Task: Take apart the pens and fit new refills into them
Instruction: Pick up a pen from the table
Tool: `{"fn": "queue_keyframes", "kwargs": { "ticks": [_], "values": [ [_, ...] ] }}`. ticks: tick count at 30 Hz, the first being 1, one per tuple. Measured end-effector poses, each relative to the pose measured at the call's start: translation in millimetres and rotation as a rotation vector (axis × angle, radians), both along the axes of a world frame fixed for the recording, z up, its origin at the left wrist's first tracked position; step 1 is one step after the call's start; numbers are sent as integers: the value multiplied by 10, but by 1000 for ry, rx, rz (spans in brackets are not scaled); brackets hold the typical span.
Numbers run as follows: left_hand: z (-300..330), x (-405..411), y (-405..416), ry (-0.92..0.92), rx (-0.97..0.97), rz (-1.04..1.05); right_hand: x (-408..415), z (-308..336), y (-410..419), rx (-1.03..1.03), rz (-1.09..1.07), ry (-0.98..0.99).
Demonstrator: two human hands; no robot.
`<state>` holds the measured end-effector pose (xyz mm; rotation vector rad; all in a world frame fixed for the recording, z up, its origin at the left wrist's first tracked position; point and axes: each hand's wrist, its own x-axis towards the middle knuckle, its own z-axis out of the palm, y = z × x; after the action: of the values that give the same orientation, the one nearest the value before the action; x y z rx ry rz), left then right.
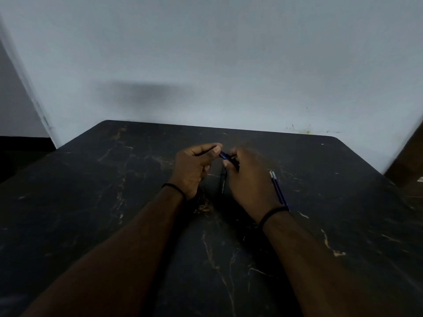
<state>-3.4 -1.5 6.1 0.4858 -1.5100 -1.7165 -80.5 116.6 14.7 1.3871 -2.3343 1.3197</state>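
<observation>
Both my hands meet over the middle of the dark marble table [114,202]. Between them is a dark blue pen [225,156] with white lettering. My left hand [194,168] pinches one end with thumb and forefinger, and my right hand [247,181] closes around the other end. Most of the pen is hidden by my fingers. A thin dark pen part [223,183] lies on the table just below the hands. Two blue refills [278,191] with silver tips lie side by side to the right of my right hand.
A pale wall [206,65] rises right behind the table's far edge. A brown wooden piece [407,161] stands at the far right corner. Dark floor shows to the left of the table. Each wrist wears a black band.
</observation>
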Motion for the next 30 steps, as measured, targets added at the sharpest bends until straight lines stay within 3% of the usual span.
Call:
{"fn": "queue_keyframes", "kwargs": {
  "ticks": [7, 10, 24, 30],
  "values": [
    [-24, 15, -34, 62, 7, -76, -2, 35, 27, 249, -32, 4],
    [-12, 26, -20, 78, 32, -127, 16, 57, 38, 227, -43, -33],
    [-37, 3, 15, 113, 59, -181, 34, 12, 39, 225, -158, 161],
    [-38, 11, -24, 142, 84, -168, 13, -8, 63, 220, -147, 69]
  ]
}}
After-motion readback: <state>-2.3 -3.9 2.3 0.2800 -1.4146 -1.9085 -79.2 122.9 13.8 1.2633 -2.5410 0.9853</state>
